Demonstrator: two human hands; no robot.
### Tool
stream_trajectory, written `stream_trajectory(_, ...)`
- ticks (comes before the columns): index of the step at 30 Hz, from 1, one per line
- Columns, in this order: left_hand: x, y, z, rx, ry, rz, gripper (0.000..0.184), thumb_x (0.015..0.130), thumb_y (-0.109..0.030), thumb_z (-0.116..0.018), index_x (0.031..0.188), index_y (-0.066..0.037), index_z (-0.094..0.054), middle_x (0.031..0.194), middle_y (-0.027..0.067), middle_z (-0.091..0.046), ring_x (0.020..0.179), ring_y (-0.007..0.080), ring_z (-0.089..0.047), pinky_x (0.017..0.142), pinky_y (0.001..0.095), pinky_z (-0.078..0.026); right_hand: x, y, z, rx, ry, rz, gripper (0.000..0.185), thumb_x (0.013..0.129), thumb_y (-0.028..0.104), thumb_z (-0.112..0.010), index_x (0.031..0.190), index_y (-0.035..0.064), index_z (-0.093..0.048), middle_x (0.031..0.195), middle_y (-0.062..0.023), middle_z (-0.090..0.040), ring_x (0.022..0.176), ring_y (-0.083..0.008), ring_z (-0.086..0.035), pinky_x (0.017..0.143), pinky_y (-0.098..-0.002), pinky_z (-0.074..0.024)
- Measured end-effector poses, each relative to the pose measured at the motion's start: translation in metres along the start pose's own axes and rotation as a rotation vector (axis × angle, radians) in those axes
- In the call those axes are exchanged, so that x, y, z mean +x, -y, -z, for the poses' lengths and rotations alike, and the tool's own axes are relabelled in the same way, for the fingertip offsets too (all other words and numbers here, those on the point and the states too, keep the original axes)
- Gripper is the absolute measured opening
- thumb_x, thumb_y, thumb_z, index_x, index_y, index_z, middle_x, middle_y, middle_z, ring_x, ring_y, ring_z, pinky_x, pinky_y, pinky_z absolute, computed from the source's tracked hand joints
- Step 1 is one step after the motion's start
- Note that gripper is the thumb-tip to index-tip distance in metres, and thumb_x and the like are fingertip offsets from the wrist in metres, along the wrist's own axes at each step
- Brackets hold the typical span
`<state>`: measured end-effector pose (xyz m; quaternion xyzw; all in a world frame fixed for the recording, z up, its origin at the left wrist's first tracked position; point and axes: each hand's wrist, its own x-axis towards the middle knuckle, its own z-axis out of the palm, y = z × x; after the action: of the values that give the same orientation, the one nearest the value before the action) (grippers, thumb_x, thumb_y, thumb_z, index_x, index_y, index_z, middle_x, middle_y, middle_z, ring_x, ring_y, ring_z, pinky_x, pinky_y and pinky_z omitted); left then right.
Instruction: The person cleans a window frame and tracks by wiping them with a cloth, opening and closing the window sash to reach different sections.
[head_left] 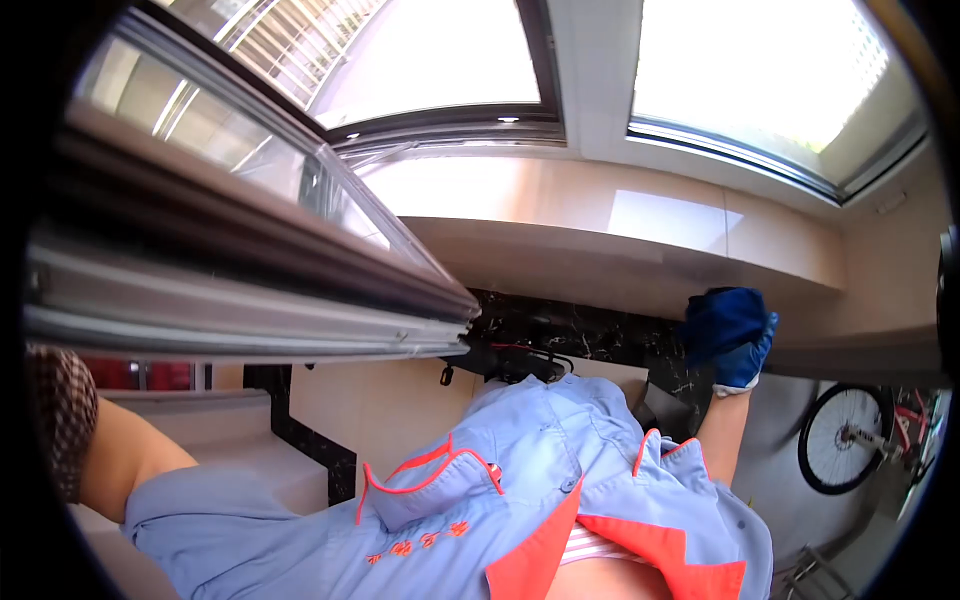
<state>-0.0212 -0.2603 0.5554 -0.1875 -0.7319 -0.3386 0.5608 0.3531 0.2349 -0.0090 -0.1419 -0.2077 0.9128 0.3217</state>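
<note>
Blue shirt (545, 440) was seen nearest. Dark-blue cloth (722, 320) was clamped in fingers of gloved right hand (744, 364). Left hand: finger state was indeterminable.

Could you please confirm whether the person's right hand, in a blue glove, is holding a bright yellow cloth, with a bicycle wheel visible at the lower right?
Not quite: the cloth is dark blue, not yellow, as the head view shows. The right hand does wear a blue glove, and the bicycle wheel is at the lower right.
</note>
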Motion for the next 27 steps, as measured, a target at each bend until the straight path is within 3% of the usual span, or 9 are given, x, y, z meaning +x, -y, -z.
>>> stream_trajectory(5, -0.001, 0.031, 0.083, 0.146, -0.072, 0.064, 0.038, 0.096, -0.019, -0.059, 0.125, 0.003, -0.048, 0.103, 0.0152, -0.067, 0.086, 0.0224, -0.065, 0.076, 0.0382, -0.049, 0.026, -0.028, -0.032, -0.073, 0.221, -0.159, 0.060, 0.101, 0.057, -0.042, 0.131, 0.0066, -0.054, 0.129, -0.0139, -0.061, 0.117, -0.0299, -0.057, 0.105, -0.0451, -0.0440)
stream_trajectory(9, -0.002, 0.049, 0.156, 0.256, -0.147, 0.122, 0.039, 0.096, -0.018, -0.058, 0.127, 0.003, -0.046, 0.105, 0.0157, -0.067, 0.089, 0.0230, -0.065, 0.079, 0.0393, -0.049, 0.036, -0.049, -0.045, 0.020, 0.179, -0.179, 0.059, 0.101, 0.055, -0.044, 0.134, 0.0068, -0.053, 0.132, -0.0126, -0.059, 0.123, -0.0274, -0.053, 0.110, -0.0436, -0.0382)
stream_trajectory(15, -0.016, 0.069, 0.242, 0.372, -0.233, 0.207, 0.040, 0.097, -0.017, -0.056, 0.130, 0.003, -0.043, 0.109, 0.0164, -0.066, 0.094, 0.0240, -0.065, 0.084, 0.0408, -0.049, 0.031, -0.071, -0.084, -0.147, 0.174, -0.266, 0.055, 0.102, 0.049, -0.043, 0.134, 0.0042, -0.051, 0.131, -0.0148, -0.059, 0.120, -0.0283, -0.056, 0.105, -0.0436, -0.0432)
stream_trajectory(18, -0.026, 0.086, 0.265, 0.406, -0.255, 0.251, 0.041, 0.098, -0.016, -0.055, 0.131, 0.003, -0.042, 0.110, 0.0168, -0.066, 0.096, 0.0245, -0.065, 0.086, 0.0416, -0.049, 0.024, -0.086, -0.118, -0.321, 0.271, -0.231, 0.053, 0.103, 0.047, -0.043, 0.130, 0.0027, -0.054, 0.123, -0.0157, -0.062, 0.111, -0.0290, -0.061, 0.098, -0.0406, -0.0489)
stream_trajectory(19, -0.028, 0.093, 0.273, 0.417, -0.263, 0.269, 0.041, 0.098, -0.016, -0.055, 0.132, 0.003, -0.042, 0.111, 0.0169, -0.066, 0.096, 0.0246, -0.065, 0.087, 0.0418, -0.049, 0.026, -0.084, -0.141, -0.383, 0.489, -0.290, 0.047, 0.104, 0.042, -0.046, 0.125, 0.0017, -0.057, 0.112, -0.0146, -0.067, 0.102, -0.0275, -0.065, 0.092, -0.0367, -0.0518)
stream_trajectory(23, -0.042, 0.129, 0.289, 0.428, -0.268, 0.345, 0.042, 0.098, -0.015, -0.054, 0.133, 0.003, -0.040, 0.113, 0.0174, -0.066, 0.099, 0.0252, -0.065, 0.090, 0.0429, -0.049, 0.027, -0.098, -0.155, -0.624, 0.289, -0.072, 0.037, 0.105, 0.034, -0.050, 0.121, 0.0017, -0.059, 0.103, -0.0123, -0.069, 0.090, -0.0211, -0.067, 0.082, -0.0329, -0.0535)
stream_trajectory(24, -0.045, 0.140, 0.289, 0.427, -0.267, 0.365, 0.042, 0.099, -0.015, -0.054, 0.134, 0.003, -0.040, 0.113, 0.0175, -0.066, 0.100, 0.0254, -0.065, 0.091, 0.0431, -0.049, 0.020, -0.085, -0.187, -0.586, 0.501, -0.083, 0.035, 0.106, 0.031, -0.047, 0.123, 0.0026, -0.058, 0.104, -0.0116, -0.069, 0.092, -0.0204, -0.066, 0.083, -0.0320, -0.0528)
stream_trajectory(26, -0.056, 0.157, 0.284, 0.426, -0.264, 0.393, 0.042, 0.099, -0.015, -0.053, 0.135, 0.003, -0.039, 0.115, 0.0177, -0.066, 0.102, 0.0257, -0.065, 0.093, 0.0436, -0.049, 0.028, -0.084, -0.202, -0.510, 0.613, -0.020, 0.035, 0.106, 0.031, -0.047, 0.126, 0.0032, -0.057, 0.107, -0.0112, -0.068, 0.097, -0.0215, -0.066, 0.087, -0.0328, -0.0518)
stream_trajectory(27, -0.060, 0.166, 0.281, 0.423, -0.265, 0.403, 0.043, 0.099, -0.014, -0.053, 0.135, 0.003, -0.038, 0.115, 0.0178, -0.066, 0.102, 0.0259, -0.065, 0.093, 0.0439, -0.049, 0.031, -0.100, -0.191, -0.510, 0.357, -0.027, 0.041, 0.105, 0.037, -0.047, 0.126, 0.0027, -0.056, 0.110, -0.0118, -0.068, 0.096, -0.0211, -0.066, 0.086, -0.0324, -0.0519)
